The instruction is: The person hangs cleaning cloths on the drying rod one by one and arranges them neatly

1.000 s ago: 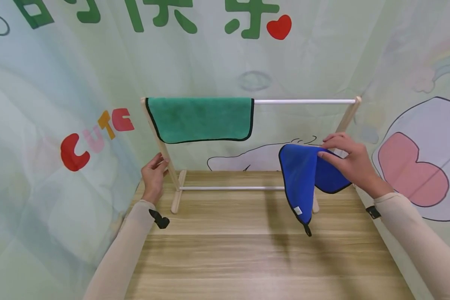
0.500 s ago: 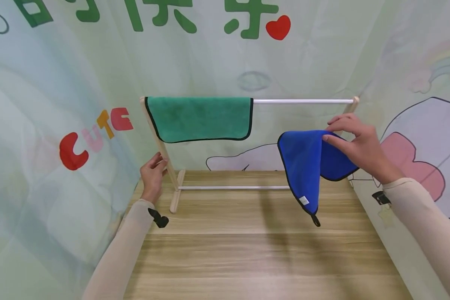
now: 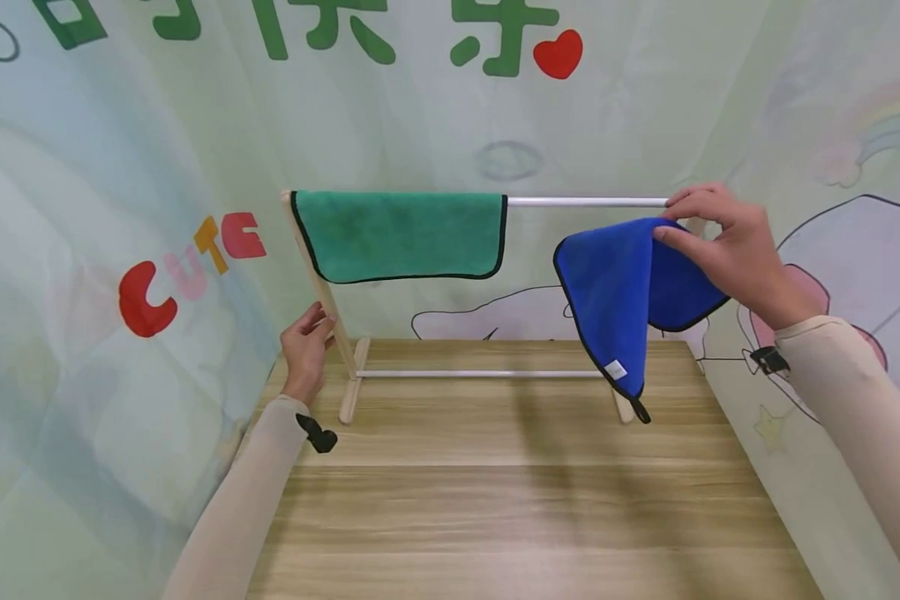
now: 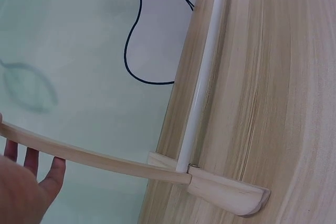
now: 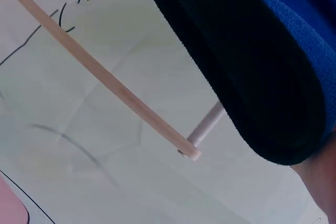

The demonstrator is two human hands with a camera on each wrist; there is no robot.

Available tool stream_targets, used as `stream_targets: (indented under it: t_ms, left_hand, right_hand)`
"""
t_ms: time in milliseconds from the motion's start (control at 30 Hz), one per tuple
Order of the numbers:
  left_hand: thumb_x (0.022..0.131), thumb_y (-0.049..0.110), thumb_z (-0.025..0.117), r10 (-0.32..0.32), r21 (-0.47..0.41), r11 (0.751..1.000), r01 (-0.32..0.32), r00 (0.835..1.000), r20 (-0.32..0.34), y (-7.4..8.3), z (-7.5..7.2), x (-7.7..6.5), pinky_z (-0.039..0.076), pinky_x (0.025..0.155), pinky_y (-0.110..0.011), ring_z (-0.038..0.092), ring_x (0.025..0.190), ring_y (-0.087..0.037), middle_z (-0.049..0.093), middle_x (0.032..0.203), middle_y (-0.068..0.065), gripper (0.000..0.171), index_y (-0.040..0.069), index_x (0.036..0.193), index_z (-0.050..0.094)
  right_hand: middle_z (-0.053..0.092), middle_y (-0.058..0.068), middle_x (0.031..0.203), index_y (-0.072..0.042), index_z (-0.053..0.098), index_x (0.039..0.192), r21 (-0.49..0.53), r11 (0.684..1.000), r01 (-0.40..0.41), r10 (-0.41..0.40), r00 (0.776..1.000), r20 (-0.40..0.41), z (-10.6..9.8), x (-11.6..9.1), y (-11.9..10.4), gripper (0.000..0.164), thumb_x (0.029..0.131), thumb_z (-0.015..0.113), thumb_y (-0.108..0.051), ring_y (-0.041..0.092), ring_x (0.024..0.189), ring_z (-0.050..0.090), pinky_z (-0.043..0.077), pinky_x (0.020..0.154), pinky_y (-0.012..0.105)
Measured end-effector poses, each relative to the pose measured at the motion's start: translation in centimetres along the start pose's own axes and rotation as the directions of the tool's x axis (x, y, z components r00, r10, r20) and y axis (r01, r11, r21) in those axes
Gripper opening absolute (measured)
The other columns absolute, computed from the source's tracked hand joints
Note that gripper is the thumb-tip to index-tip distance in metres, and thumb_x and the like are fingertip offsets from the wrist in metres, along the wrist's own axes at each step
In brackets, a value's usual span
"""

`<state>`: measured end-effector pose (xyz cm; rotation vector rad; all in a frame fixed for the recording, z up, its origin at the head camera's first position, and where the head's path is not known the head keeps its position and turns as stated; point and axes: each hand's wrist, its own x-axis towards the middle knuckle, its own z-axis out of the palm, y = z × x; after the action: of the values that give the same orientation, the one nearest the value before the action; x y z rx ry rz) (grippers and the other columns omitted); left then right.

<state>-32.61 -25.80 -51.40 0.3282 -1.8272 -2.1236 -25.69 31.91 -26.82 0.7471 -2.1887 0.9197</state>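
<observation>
My right hand (image 3: 731, 242) pinches a blue cloth (image 3: 607, 283) with black edging by its upper fold. The cloth hangs in a drape, with a white tag and a black loop at its lower tip. Fingers of that hand overlap the right end of the rack's white top rail (image 3: 585, 202). My left hand (image 3: 307, 350) holds the left wooden upright (image 3: 337, 325) of the rack, thumb in front; the left wrist view shows fingertips under the upright (image 4: 94, 157). A green cloth (image 3: 405, 237) with black trim is draped over the rail's left half.
A white lower bar (image 3: 480, 374) joins the rack's wooden feet (image 3: 351, 400) on the wood-grain tabletop (image 3: 495, 500). Printed curtains (image 3: 622, 108) close in the back and both sides. The right upright (image 5: 110, 82) meets the rail in the right wrist view.
My right hand has risen toward the top rail with the blue cloth, moving slightly right. The left hand stays on the upright, and the green cloth has not moved.
</observation>
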Motion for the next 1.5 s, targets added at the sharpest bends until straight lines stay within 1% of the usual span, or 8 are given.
stream_targets:
  t_ms: [100, 233, 467, 667, 767, 1000, 1267, 1500]
  left_hand:
    - [0.104, 0.016, 0.079, 0.003, -0.003, 1.000, -0.003, 1.000, -0.003, 0.0, -0.2, 0.0, 0.061, 0.105, -0.041, 0.070, 0.107, -0.009, 0.072, 0.122, 0.002, 0.048, 0.012, 0.152, 0.068]
    - [0.104, 0.016, 0.079, 0.004, -0.001, 1.000, -0.004, 1.000, -0.008, 0.0, -0.2, 0.0, 0.061, 0.105, -0.040, 0.070, 0.106, -0.008, 0.073, 0.121, 0.003, 0.048, 0.013, 0.151, 0.069]
    - [0.105, 0.017, 0.079, 0.007, 0.026, 1.000, -0.006, 1.000, -0.016, 0.2, 0.0, -0.1, 0.060, 0.105, -0.042, 0.070, 0.107, -0.007, 0.072, 0.121, 0.005, 0.047, 0.013, 0.150, 0.069]
    - [0.105, 0.015, 0.078, 0.019, 0.011, 1.000, -0.019, 1.000, -0.009, 0.1, 0.2, -0.1, 0.061, 0.101, -0.039, 0.069, 0.106, -0.007, 0.071, 0.119, 0.005, 0.048, 0.010, 0.151, 0.068]
    - [0.106, 0.014, 0.077, 0.030, 0.008, 1.000, -0.030, 0.999, -0.009, 0.1, 0.1, -0.1, 0.062, 0.098, -0.036, 0.070, 0.106, -0.006, 0.071, 0.118, 0.007, 0.048, 0.010, 0.152, 0.067]
    - [0.105, 0.011, 0.077, 0.021, -0.032, 0.999, -0.021, 1.000, -0.002, 0.1, 0.0, -0.1, 0.064, 0.095, -0.031, 0.070, 0.105, -0.007, 0.071, 0.118, 0.005, 0.049, 0.008, 0.152, 0.066]
    - [0.105, 0.013, 0.078, 0.004, -0.008, 1.000, -0.004, 1.000, -0.010, 0.1, -0.1, 0.0, 0.062, 0.095, -0.032, 0.069, 0.106, -0.006, 0.070, 0.121, 0.005, 0.049, 0.010, 0.153, 0.066]
    - [0.104, 0.015, 0.080, -0.013, -0.001, 1.000, 0.013, 1.000, -0.020, 0.1, 0.0, 0.0, 0.062, 0.092, -0.030, 0.070, 0.107, -0.007, 0.072, 0.120, 0.006, 0.049, 0.012, 0.151, 0.069]
  right_hand:
    - [0.070, -0.021, 0.112, 0.004, 0.083, 0.110, -0.018, 1.000, -0.024, 0.024, 1.000, -0.007, -0.1, 1.2, 0.0, 0.026, 0.087, 0.085, 0.016, 0.005, 0.115, 0.059, 0.043, 0.100, 0.021]
    - [0.067, -0.027, 0.109, 0.002, 0.083, 0.114, -0.048, 0.997, -0.059, 0.059, 0.998, -0.007, -0.2, 2.7, 0.0, 0.022, 0.093, 0.084, 0.009, 0.003, 0.114, 0.058, 0.041, 0.101, 0.021]
    - [0.067, -0.029, 0.105, 0.002, 0.082, 0.113, -0.080, 0.995, -0.052, 0.050, 0.999, -0.020, -1.0, 5.8, -0.5, 0.015, 0.098, 0.082, 0.001, 0.000, 0.111, 0.059, 0.041, 0.103, 0.020]
    - [0.063, -0.033, 0.103, 0.005, 0.081, 0.116, -0.136, 0.989, -0.050, 0.044, 0.998, -0.042, -2.2, 8.4, -1.2, 0.018, 0.101, 0.081, -0.004, -0.003, 0.111, 0.056, 0.040, 0.106, 0.019]
    - [0.062, -0.033, 0.103, 0.006, 0.080, 0.120, -0.150, 0.986, -0.072, 0.065, 0.996, -0.055, -2.6, 9.5, -1.4, 0.022, 0.103, 0.079, -0.009, -0.004, 0.112, 0.056, 0.040, 0.109, 0.019]
    - [0.062, -0.028, 0.107, 0.004, 0.077, 0.131, -0.153, 0.972, -0.178, 0.167, 0.983, -0.082, -3.0, 11.2, -2.0, 0.034, 0.108, 0.074, -0.021, -0.003, 0.115, 0.055, 0.039, 0.118, 0.022]
    - [0.061, -0.028, 0.104, 0.004, 0.079, 0.128, -0.162, 0.970, -0.183, 0.169, 0.981, -0.100, -2.5, 12.7, -1.2, 0.035, 0.107, 0.074, -0.023, -0.007, 0.111, 0.054, 0.040, 0.109, 0.019]
    - [0.064, -0.029, 0.101, 0.000, 0.081, 0.128, -0.128, 0.964, -0.232, 0.214, 0.967, -0.138, -2.2, 14.1, -0.6, 0.033, 0.106, 0.075, -0.025, -0.006, 0.110, 0.053, 0.038, 0.109, 0.019]
